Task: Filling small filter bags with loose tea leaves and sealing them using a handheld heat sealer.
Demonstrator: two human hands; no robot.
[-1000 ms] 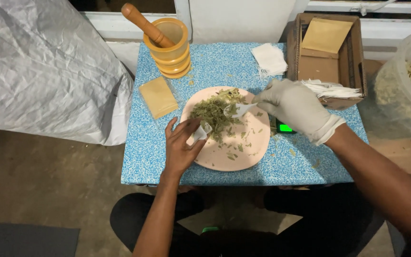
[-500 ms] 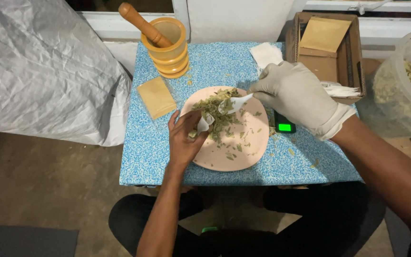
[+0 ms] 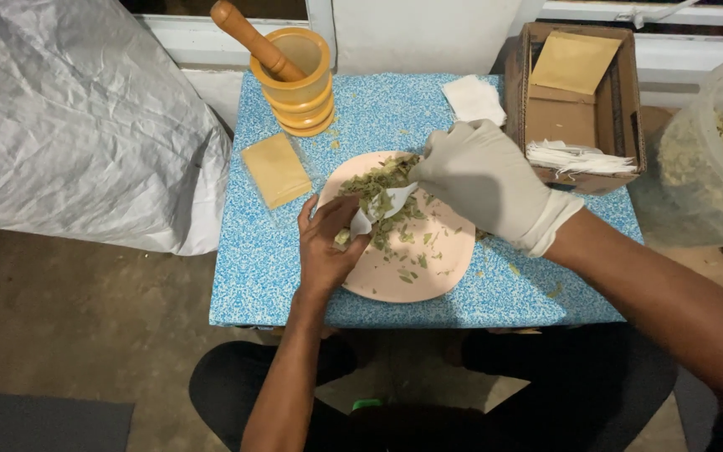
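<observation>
A pale pink plate (image 3: 438, 269) with a heap of dried green leaves (image 3: 378, 186) sits on a small blue speckled table (image 3: 253, 268). My bare left hand (image 3: 326, 247) rests on the plate's left rim and pinches a small white pouch (image 3: 361, 223). My right hand (image 3: 483, 180), in a white glove, hovers over the plate's upper right and grips a white plastic spoon (image 3: 395, 199) whose tip reaches the pouch amid the leaves.
A wooden mortar with pestle (image 3: 294, 71) stands at the table's back left, a tan flat packet (image 3: 275, 168) beside it. A cardboard box (image 3: 579, 92) holds envelopes and white pouches. A clear tub of leaves (image 3: 713, 159) is at right, a grey sack (image 3: 69, 125) at left.
The gloved right hand has shifted left over the plate, bringing the spoon to the pouch. The left hand has stayed at the plate's rim with the pouch.
</observation>
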